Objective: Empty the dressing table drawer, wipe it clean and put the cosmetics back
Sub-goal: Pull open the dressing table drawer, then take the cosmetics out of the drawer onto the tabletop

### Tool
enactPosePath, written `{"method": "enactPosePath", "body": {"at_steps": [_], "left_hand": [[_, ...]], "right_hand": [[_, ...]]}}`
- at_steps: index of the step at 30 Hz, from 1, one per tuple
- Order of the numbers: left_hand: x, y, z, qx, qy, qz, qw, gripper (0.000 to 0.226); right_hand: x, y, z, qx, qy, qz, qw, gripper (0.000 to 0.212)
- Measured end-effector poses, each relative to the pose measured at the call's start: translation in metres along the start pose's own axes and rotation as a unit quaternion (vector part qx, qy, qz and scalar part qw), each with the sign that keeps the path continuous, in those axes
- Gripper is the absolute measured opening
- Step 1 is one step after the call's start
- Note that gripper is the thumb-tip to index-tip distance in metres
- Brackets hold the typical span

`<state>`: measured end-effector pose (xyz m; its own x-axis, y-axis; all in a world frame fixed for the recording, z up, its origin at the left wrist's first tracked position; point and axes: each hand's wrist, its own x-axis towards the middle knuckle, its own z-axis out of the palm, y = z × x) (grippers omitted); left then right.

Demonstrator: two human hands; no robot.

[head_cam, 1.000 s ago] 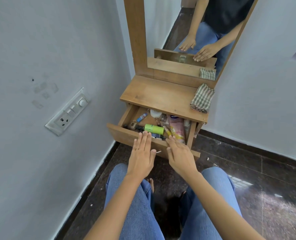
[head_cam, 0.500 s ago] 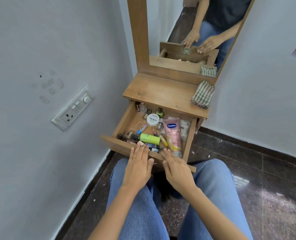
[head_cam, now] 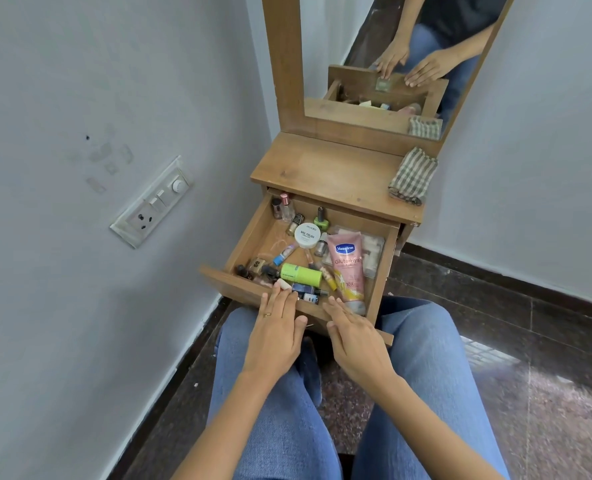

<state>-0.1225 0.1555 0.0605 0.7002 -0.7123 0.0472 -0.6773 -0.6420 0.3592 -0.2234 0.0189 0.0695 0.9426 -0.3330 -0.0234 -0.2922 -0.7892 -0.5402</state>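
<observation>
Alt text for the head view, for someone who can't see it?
The left hand and right hand rest flat on the front of an open drawer crowded with cosmetics; a checked cloth lies on the tabletop.

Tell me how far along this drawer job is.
Done: the drawer stands open. In hand: left hand and right hand rest flat on its front, holding nothing. Left: everything else; cosmetics like the Vaseline tube lie inside, the checked cloth untouched on the tabletop.
</observation>
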Motion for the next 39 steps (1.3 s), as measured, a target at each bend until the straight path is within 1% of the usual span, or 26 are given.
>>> {"method": "enactPosePath", "body": {"at_steps": [5,8,11,16,21,23,25,27,29,32,35,39], "left_hand": [[0.002,0.0,0.001,-0.012,0.009,-0.002,1.0,0.06],[0.004,-0.001,-0.002,-0.031,0.012,-0.004,0.999,0.058],[0.013,-0.005,-0.007,-0.049,0.022,-0.021,0.998,0.055],[0.041,-0.023,-0.018,-0.064,0.057,-0.046,0.995,0.034],[0.075,-0.048,-0.024,-0.04,0.065,-0.055,0.996,0.025],[0.088,-0.053,-0.028,-0.01,0.036,-0.063,0.997,0.026],[0.102,-0.058,-0.032,0.026,-0.019,-0.061,0.998,0.026],[0.115,-0.067,-0.035,0.057,-0.078,-0.046,0.994,0.029],[0.127,-0.076,-0.034,0.088,-0.12,-0.028,0.989,0.033],[0.141,-0.086,-0.031,0.127,-0.157,-0.012,0.979,0.036],[0.149,-0.092,-0.028,0.161,-0.189,0.005,0.969,0.037],[0.154,-0.099,-0.028,0.213,-0.193,0.045,0.957,0.037]], "right_hand": [[0.003,-0.004,-0.007,0.024,-0.001,0.024,0.999,0.04],[0.014,-0.001,-0.009,0.058,-0.001,0.052,0.997,0.034],[0.032,0.004,-0.011,0.083,0.005,0.07,0.994,0.032],[0.063,0.006,-0.013,0.059,-0.016,0.082,0.995,0.03],[0.088,0.006,-0.01,0.06,-0.041,0.084,0.994,0.033],[0.098,0.007,-0.008,0.053,-0.049,0.084,0.994,0.035],[0.109,0.008,-0.005,0.03,-0.055,0.085,0.994,0.035],[0.123,0.01,-0.001,0.007,-0.06,0.096,0.994,0.032],[0.135,0.011,0.003,-0.008,-0.065,0.113,0.991,0.028],[0.147,0.012,0.008,-0.028,-0.073,0.131,0.988,0.024],[0.153,0.014,0.014,-0.068,-0.088,0.13,0.985,0.024],[0.162,0.011,0.019,-0.116,-0.086,0.116,0.983,0.022]]}}
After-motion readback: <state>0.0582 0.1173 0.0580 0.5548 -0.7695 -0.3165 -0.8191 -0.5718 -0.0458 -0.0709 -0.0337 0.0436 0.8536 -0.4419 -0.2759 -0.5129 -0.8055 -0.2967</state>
